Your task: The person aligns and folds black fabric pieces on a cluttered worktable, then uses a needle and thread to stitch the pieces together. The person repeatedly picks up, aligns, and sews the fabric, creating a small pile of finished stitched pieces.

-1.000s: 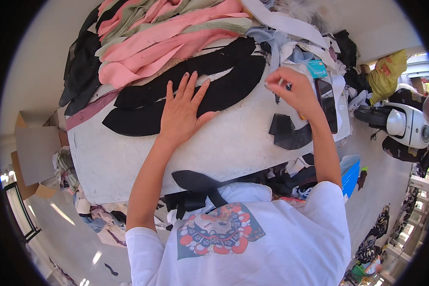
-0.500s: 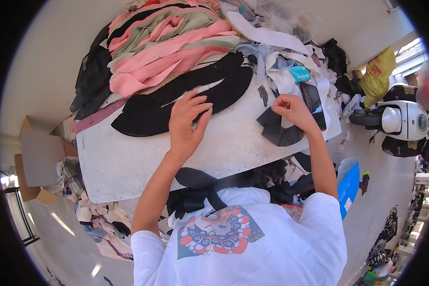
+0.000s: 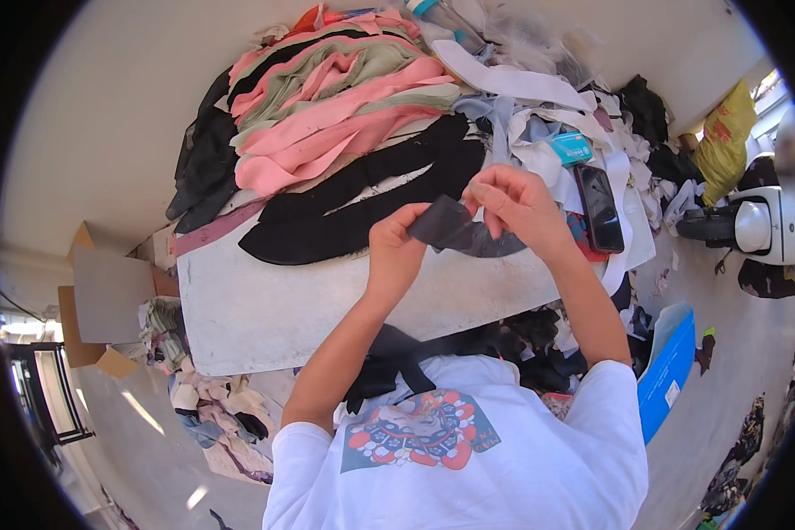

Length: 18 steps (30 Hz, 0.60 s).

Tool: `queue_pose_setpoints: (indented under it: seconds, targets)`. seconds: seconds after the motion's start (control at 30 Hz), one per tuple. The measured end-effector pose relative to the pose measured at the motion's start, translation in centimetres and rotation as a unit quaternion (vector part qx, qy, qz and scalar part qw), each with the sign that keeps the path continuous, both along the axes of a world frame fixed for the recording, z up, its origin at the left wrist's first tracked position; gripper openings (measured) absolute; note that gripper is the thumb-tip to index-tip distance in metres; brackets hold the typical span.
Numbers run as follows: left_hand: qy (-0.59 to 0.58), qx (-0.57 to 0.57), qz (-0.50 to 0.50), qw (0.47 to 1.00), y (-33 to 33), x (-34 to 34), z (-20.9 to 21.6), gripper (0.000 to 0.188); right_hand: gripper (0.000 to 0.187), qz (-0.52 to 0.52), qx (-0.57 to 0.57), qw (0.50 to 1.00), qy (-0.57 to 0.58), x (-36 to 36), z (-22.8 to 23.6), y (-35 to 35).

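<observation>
A thin, dark fabric piece [image 3: 447,224] is stretched between my two hands above the worktable [image 3: 265,309]. My left hand [image 3: 399,240] pinches its left end between thumb and fingers. Fingers bent, my right hand [image 3: 514,205] grips it farther right, where part of the cloth hangs below the palm. Just behind the hands lies a black curved fabric panel [image 3: 327,234], with a long pale gap between its two bands. Layered pink and grey-green fabric strips [image 3: 318,132] are heaped beyond it.
At the table's right lie a dark phone [image 3: 599,210], a small teal box [image 3: 571,148] and white fabric strips [image 3: 512,78]. Scraps [image 3: 216,415] pile at the left below the table, near an open cardboard box [image 3: 110,296]. A blue carton [image 3: 667,371] stands at right.
My right hand has lifted the dark fabric piece off the table and brought it leftward. My left hand, open before, has closed on its other end. The view has shifted slightly.
</observation>
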State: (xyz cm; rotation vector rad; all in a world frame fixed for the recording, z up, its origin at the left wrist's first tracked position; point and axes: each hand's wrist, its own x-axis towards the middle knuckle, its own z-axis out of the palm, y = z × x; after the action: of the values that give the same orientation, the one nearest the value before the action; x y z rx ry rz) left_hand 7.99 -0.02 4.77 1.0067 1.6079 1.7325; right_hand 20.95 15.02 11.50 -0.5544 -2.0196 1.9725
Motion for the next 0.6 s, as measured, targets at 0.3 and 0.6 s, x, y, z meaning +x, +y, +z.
queue_pose_setpoints:
  seconds: [0.3, 0.6]
  targets:
    - [-0.324, 0.009, 0.06, 0.944, -2.0, -4.4, 1.7, 0.023, 0.06, 0.191, -0.081, 0.978, -0.026, -2.9, -4.5, -2.0]
    - [-0.233, 0.059, 0.068, 0.968, -7.1, -10.0, -0.1, 0.017, 0.017, -0.003, 0.473, 0.88, -0.032, 0.9, -5.4, -1.5]
